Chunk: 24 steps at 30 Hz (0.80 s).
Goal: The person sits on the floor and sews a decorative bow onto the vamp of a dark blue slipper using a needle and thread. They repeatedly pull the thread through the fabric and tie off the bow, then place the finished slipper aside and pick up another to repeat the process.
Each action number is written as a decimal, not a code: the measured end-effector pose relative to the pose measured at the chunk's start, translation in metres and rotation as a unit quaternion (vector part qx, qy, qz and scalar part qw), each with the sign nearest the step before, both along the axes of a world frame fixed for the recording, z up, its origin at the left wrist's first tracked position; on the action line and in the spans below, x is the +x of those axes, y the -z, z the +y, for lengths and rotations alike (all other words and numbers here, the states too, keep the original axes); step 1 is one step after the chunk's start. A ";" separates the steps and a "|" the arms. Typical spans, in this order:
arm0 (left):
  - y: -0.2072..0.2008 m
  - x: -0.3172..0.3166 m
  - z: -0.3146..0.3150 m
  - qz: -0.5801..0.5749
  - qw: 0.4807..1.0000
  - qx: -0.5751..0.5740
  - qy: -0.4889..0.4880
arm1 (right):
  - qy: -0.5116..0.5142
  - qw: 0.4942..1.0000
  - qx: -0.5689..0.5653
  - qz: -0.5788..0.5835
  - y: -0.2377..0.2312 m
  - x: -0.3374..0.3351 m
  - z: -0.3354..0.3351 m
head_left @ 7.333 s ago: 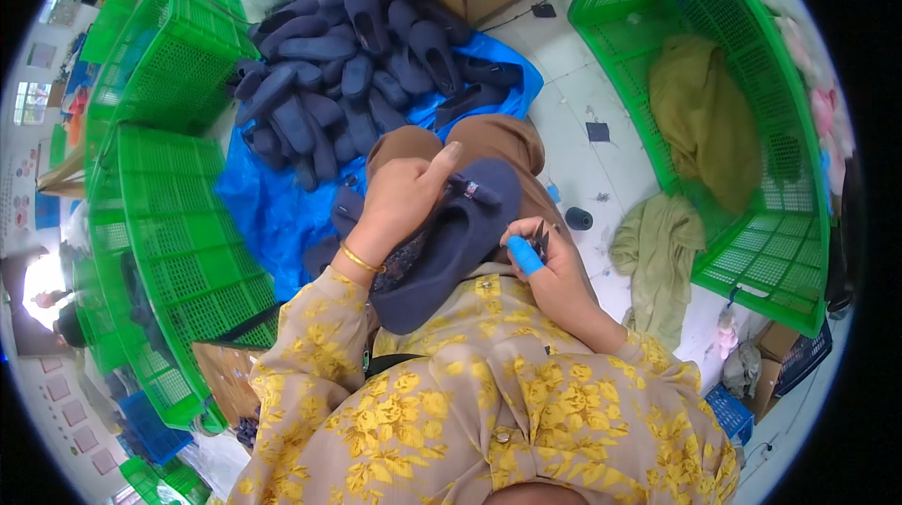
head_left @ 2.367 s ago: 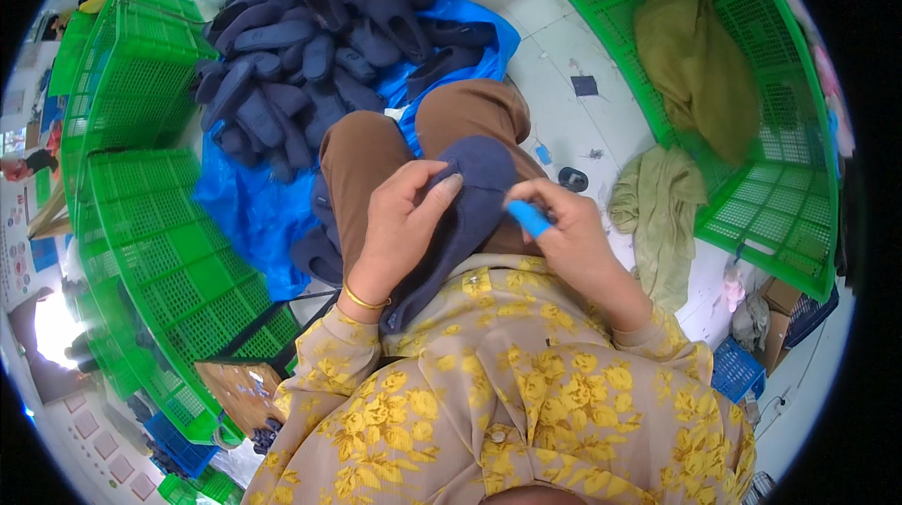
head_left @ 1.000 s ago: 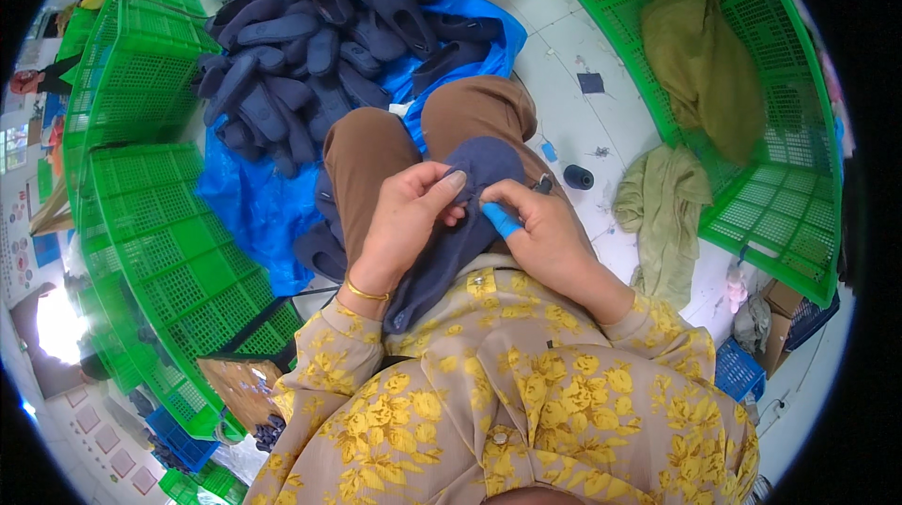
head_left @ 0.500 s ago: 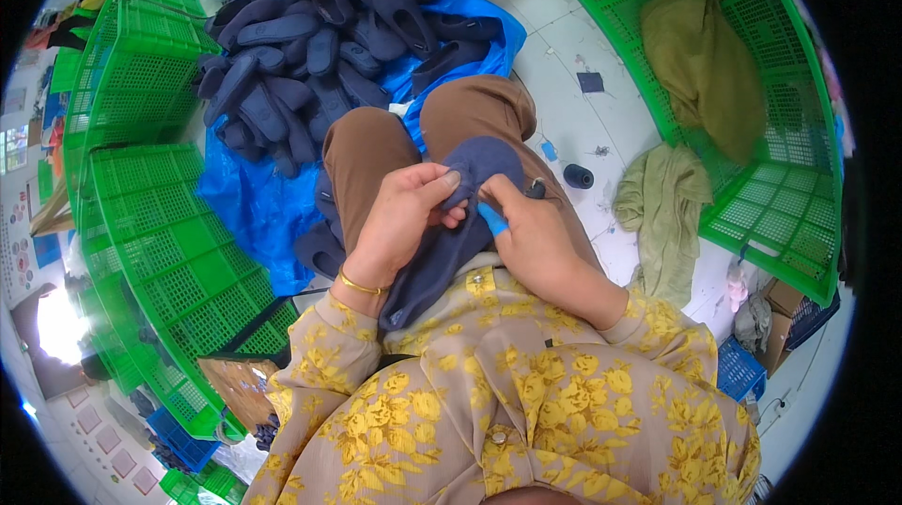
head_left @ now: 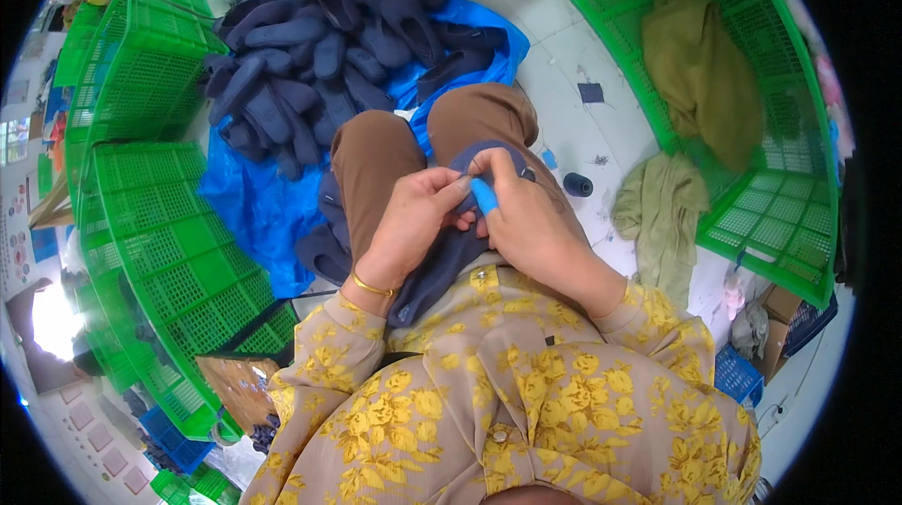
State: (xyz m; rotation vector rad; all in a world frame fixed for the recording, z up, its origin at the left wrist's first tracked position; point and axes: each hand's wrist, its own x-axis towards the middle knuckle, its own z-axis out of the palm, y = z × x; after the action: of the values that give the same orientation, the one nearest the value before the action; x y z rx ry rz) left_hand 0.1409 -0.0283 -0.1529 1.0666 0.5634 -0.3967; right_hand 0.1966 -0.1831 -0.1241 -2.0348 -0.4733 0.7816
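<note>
A navy fabric slipper lies across my lap, its rounded end toward my right knee. My left hand is closed on its edge, thumb and fingers pinching the fabric. Close beside it, my right hand pinches the same slipper, fingertips almost meeting those of the left. Blue tape wraps a digit of the right hand. Something small and dark shows by the right hand's knuckles, too small to name. The fingers hide the part of the slipper between them.
A heap of navy slippers lies beyond my knees on a blue plastic sheet. Green crates stand at left and right. Olive cloth is in the right crate; paler cloth and a dark thread spool lie nearby.
My right hand has shifted up and left, closer to my left hand, its fingers now over the slipper's rounded end. Both hands still grip the slipper.
</note>
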 end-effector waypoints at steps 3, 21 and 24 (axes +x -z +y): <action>-0.003 0.000 -0.001 0.001 1.000 0.004 0.013 | -0.069 0.995 -0.065 -0.035 -0.004 0.010 -0.003; -0.008 0.001 -0.010 -0.086 0.961 0.256 0.060 | 0.183 0.902 0.383 0.081 -0.086 0.041 -0.044; -0.003 -0.001 -0.007 -0.092 0.953 0.279 0.067 | 0.055 0.840 0.538 0.051 -0.135 0.072 -0.123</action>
State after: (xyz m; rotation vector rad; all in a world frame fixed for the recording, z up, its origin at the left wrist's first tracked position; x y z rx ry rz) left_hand 0.1397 -0.0351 -0.1502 1.6753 0.4446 -0.2534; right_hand 0.2686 -0.3060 0.0114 -0.9429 -0.5540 0.3798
